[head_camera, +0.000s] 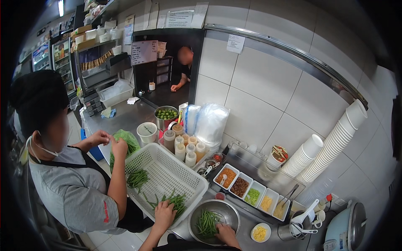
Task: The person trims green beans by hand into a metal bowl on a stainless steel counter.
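My left hand (165, 213) rests with curled fingers on a heap of long green beans (178, 204) at the near end of a white perforated plastic basket (169, 153). My right hand (226, 233) reaches into a round stainless steel bowl (237, 216), its fingertips against more green beans (207, 221); whether it grips any is hidden. A separate bunch of green beans (137, 178) lies at the basket's left side. Left of me, a co-worker's hands (110, 141) work above a green plastic bag (127, 139) of beans.
Beyond the basket stand squeeze bottles (185, 147) and a steel pot of green citrus fruits (166, 113). White topping containers (240, 185) line the right counter. A small bowl of yellow pieces (260, 232), stacked paper cups (333, 138) and a rice cooker (345, 226) stand at right.
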A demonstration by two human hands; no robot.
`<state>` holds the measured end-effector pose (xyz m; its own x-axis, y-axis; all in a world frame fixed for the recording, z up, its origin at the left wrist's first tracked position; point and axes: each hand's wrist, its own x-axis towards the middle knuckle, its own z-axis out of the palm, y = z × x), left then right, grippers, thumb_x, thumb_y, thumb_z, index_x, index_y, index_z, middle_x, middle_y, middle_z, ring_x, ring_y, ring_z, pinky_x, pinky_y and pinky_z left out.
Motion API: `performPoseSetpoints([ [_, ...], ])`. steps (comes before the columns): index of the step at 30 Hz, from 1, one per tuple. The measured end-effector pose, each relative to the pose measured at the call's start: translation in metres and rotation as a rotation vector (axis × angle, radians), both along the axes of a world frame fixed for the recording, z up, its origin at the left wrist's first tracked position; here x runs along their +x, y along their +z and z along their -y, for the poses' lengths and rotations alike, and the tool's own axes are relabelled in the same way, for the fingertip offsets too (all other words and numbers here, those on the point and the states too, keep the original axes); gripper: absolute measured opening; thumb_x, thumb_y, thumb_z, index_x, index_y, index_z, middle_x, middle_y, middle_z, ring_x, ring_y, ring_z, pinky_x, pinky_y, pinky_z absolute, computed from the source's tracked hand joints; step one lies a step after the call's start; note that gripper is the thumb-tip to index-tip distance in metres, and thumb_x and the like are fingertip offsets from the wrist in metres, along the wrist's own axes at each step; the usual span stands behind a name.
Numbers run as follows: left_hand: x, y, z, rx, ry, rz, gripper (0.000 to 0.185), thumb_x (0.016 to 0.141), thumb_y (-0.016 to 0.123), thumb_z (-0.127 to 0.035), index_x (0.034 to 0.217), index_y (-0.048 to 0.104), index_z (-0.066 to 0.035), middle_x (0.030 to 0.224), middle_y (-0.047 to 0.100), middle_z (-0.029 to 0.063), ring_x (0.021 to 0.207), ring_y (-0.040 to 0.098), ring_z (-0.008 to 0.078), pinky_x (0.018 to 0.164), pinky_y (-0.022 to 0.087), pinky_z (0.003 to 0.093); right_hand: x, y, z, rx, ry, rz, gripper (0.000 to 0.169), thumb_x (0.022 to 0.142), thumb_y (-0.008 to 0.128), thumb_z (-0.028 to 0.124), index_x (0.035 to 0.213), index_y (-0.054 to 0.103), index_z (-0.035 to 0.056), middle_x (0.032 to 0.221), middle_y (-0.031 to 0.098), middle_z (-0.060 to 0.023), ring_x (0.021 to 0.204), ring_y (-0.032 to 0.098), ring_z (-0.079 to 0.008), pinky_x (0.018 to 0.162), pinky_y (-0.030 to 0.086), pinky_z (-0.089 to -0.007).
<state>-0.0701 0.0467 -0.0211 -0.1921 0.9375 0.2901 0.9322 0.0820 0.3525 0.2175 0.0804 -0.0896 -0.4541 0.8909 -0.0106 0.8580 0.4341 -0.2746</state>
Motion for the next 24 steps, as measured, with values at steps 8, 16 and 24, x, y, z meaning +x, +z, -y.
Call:
performPoseSetpoints([
  [8,0.062,0.018,-0.015,0.118,-0.422,0.432,0.025,0.076,0.064,-0.007,0.101,0.063,-0.002,0.102,0.058,0.0127,0.091,0.057,0.0304,0.077,0.047,0.0380,-0.008,0.046,-0.003,-0.129,-0.055,-0.221,0.018,0.081,0.062,0.024,0.087,0.067,0.0077,0.084,0.062,-0.0121,0.082,0.060,-0.0324,0.071,0.047,-0.0435],
  [16,0.095,-0.031,-0.026,-0.149,-0.808,0.564,0.022,0.081,0.059,-0.008,0.102,0.060,-0.002,0.090,0.058,0.0133,0.085,0.060,0.0337,0.072,0.049,0.0404,-0.004,0.092,0.004,-0.113,0.056,-0.377,0.016,0.083,0.061,0.021,0.090,0.067,0.0076,0.083,0.062,-0.0105,0.080,0.060,-0.0318,0.067,0.048,-0.0396],
  [24,0.097,-0.033,-0.022,-0.073,-0.793,0.545,0.020,0.083,0.059,-0.011,0.100,0.060,-0.002,0.087,0.061,0.0147,0.079,0.061,0.0349,0.069,0.050,0.0399,0.002,0.087,0.005,-0.042,-0.085,-0.407,0.011,0.080,0.065,0.013,0.084,0.065,0.0033,0.078,0.058,-0.0113,0.067,0.059,-0.0277,0.059,0.046,-0.0357],
])
